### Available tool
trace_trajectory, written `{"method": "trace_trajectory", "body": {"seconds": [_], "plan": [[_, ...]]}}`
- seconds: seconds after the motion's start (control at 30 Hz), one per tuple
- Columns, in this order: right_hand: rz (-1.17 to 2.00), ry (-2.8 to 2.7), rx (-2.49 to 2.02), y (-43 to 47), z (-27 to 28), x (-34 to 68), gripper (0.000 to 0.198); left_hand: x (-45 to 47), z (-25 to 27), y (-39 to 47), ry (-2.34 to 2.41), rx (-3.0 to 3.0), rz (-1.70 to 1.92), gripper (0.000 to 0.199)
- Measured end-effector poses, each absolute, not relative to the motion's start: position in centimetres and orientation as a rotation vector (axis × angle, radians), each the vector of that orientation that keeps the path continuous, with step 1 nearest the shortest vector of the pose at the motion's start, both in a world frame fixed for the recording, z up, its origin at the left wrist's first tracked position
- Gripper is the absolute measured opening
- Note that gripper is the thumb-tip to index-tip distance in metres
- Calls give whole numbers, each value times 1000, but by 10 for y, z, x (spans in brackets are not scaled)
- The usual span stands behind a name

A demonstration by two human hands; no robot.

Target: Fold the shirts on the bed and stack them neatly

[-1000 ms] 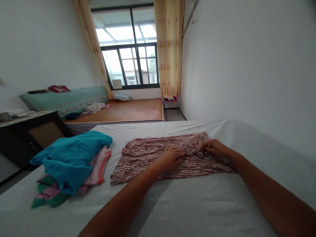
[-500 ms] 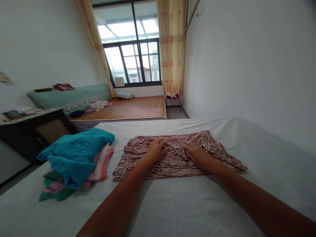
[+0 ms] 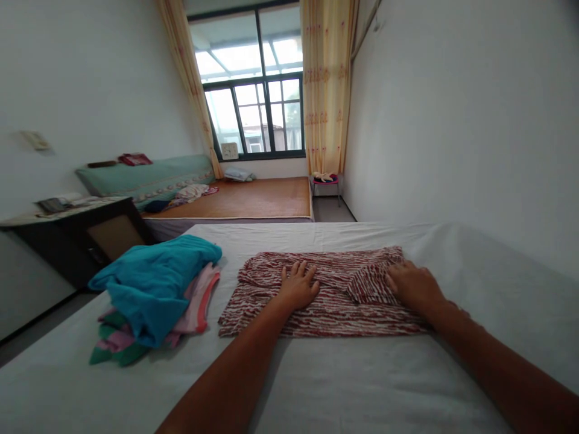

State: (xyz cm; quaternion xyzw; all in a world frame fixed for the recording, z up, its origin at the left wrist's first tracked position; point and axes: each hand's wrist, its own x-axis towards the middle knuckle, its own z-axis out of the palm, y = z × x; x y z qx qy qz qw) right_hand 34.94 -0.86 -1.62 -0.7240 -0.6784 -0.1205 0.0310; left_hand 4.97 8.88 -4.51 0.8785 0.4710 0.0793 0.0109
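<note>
A shirt [image 3: 271, 313] with a wavy dark-red and white pattern lies spread on the white sheet, part of it folded over on the right. My left hand [image 3: 300, 288] rests flat on the middle of it, fingers spread. At the shirt's right side, my right hand [image 3: 416, 290] has its fingers curled onto the folded-over flap [image 3: 371, 283] and closed on the cloth. The fingertips of that hand are partly hidden. Left of the shirt sits a heap of clothes, with a turquoise garment [image 3: 158, 271] on top and a pink one [image 3: 202, 295] beneath.
The white sheet [image 3: 344, 386] covers the bed under my hands. A dark cabinet [image 3: 81, 241] stands at the left. Beyond is another bed with a brown mat [image 3: 266, 198], then a window. A white wall [image 3: 474, 132] runs along the right, with a small stool [image 3: 325, 181] near the curtain.
My right hand has moved right, away from the left one, to the shirt's right side, and the flap there now lies folded inward. My left hand has spread its fingers. The view has shifted slightly left.
</note>
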Motion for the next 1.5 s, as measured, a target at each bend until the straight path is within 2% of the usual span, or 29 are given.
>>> {"method": "trace_trajectory", "body": {"seconds": [0.1, 0.17, 0.3, 0.4, 0.57, 0.73, 0.93, 1.23, 1.5], "plan": [[-391, -2245, -1880, 0, -34, 333, 43, 49, -47, 90, 1463, 2734, 247, 58], [-310, -2276, -1827, 6, -52, 328, 49, 48, -44, 92, 1452, 2739, 278, 59], [-201, -2299, -1851, 11, -72, 331, 54, 29, -32, 108, 1558, 2736, 458, 51], [-188, -2278, -1900, 10, -69, 335, 55, 0, -28, 126, 1817, 2627, 413, 46], [-189, -2151, -2097, 8, -64, 345, 58, -40, -34, 146, 2162, 2330, 251, 55], [-241, -2080, -2178, 10, -68, 361, 58, -42, -39, 147, 2297, 2234, 230, 60], [-286, -2081, -2122, 8, -65, 359, 54, -56, -31, 146, 2084, 2344, 148, 66], [-313, -2090, -2121, 1, -55, 351, 52, -78, -27, 128, 1956, 2487, 199, 52], [-302, -2104, -2128, 2, -57, 356, 50, -98, -36, 137, 1750, 2621, 258, 51]]}}
